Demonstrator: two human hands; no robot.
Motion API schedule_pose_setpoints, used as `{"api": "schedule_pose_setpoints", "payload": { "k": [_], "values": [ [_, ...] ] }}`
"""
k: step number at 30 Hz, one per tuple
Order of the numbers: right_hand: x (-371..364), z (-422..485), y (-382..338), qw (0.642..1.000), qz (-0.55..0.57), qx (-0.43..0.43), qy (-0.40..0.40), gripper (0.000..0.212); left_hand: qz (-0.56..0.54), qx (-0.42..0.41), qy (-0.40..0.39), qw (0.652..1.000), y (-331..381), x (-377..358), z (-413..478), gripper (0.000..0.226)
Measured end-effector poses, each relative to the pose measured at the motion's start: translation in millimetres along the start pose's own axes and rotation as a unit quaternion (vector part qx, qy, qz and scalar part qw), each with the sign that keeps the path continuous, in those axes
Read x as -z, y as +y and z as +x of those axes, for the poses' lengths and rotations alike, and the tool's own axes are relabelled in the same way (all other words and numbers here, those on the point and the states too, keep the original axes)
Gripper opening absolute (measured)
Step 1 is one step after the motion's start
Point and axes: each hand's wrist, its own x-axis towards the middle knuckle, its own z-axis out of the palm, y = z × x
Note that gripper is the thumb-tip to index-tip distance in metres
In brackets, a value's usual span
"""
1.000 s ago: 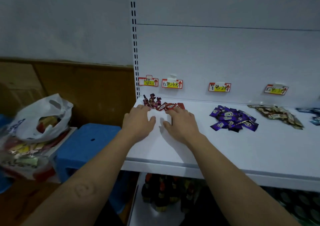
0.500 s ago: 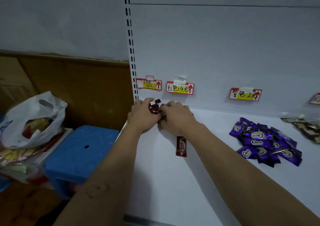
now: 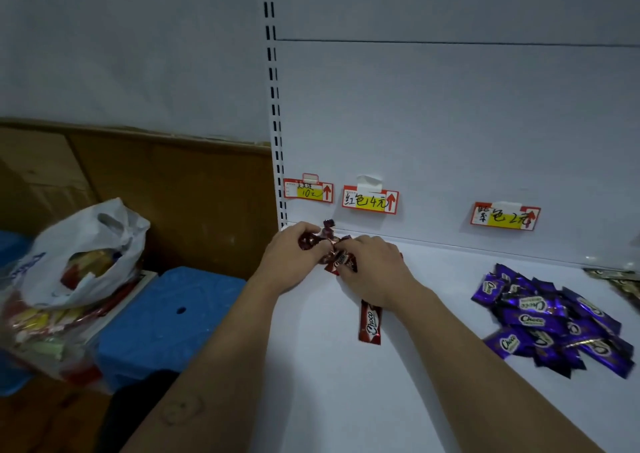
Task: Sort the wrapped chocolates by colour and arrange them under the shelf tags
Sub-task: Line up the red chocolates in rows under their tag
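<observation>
Twist-wrapped sweets (image 3: 308,241) are gripped in the left hand (image 3: 291,256) and red chocolates (image 3: 341,262) are clutched by the right hand (image 3: 375,270), both just below the red tag (image 3: 370,200). One red bar (image 3: 370,322) lies loose further below that tag. It could be overlooked, and more could be spilled from such crowded grips.

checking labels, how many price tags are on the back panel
3: leftmost tag by the slotted upright, middle tag just right of it, right tag above the purple chocolates. More may lie off-frame right.
</observation>
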Motion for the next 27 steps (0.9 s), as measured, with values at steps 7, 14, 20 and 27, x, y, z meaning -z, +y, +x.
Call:
{"api": "schedule_pose_setpoints", "payload": {
  "k": [7, 14, 20, 27],
  "values": [
    [-1, 3, -7, 0.999, 0.018, -0.002, 0.034, 0.039, 0.004, 0.017, 0.008, 1.000, 12, 10, 6, 0.028],
    [10, 22, -17, 0.995, 0.078, -0.028, 0.062, 0.033, 0.059, 0.076, -0.076, 0.992, 15, 40, 36, 0.021],
    [1, 48, -30, 0.998, 0.026, -0.045, 0.021, 0.036, 0.043, 0.055, -0.037, 0.997, 10, 33, 41, 0.003],
    [-8, 56, -28, 0.999, -0.018, -0.032, 0.011, 0.043, 0.062, 0.027, 0.096, 0.993, -2, 24, 39, 0.005]
  ]
}}
